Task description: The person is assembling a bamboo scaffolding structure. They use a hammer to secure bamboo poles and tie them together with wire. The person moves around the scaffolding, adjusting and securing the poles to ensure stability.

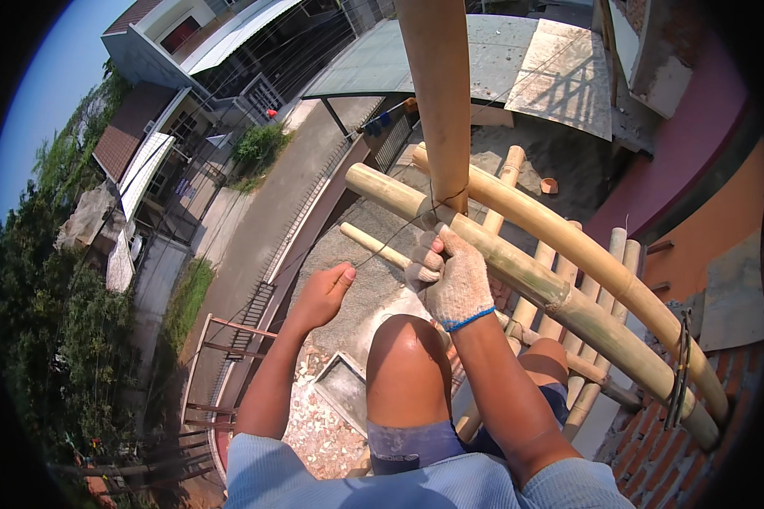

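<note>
A thick upright bamboo pole point(437, 102) meets a slanting bamboo pole point(518, 271) in front of me, and a thin dark wire point(388, 245) loops round the joint. My left hand point(323, 299), bare, is closed in a pinch with the wire's free end running to its thumb and fingers. Just below the joint, my right hand point(452, 280) wears a whitish knit glove with a blue cuff. Its fingers are curled shut close to the wire and slanting pole; what lies inside them is hidden.
A second slanting bamboo pole point(586, 246) runs alongside, lashed near its lower end by a dark tie point(681, 369). Several thinner poles cross beneath. Far below lie a rectangular trough point(341, 386) and rubble point(314, 433). A brick wall point(662, 441) stands at lower right.
</note>
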Available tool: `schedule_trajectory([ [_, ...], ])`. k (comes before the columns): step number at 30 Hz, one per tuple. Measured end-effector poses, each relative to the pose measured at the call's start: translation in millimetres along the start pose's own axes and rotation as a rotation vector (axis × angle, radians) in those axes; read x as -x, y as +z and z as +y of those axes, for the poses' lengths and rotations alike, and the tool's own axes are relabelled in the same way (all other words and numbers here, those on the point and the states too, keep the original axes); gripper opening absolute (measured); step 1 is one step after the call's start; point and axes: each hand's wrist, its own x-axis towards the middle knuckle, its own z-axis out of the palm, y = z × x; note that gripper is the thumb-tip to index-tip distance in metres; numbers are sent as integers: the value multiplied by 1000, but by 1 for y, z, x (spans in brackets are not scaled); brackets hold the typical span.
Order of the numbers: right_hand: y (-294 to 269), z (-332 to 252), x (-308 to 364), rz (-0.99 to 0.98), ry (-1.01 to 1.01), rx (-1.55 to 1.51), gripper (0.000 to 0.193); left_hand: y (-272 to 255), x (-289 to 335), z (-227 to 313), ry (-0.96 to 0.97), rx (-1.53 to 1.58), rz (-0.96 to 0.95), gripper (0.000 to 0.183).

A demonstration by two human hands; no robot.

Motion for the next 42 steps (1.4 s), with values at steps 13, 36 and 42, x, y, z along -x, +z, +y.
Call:
schedule_trajectory([
  [13,-8,-8,7,105,50,104,13,19,24,-52,-7,-45,140,43],
  [36,-40,3,4,66,3,383,19,57,-81,-160,-132,269,-20,46],
  [42,-54,1,0,54,31,358,13,114,-98,-179,-132,424,11,47],
])
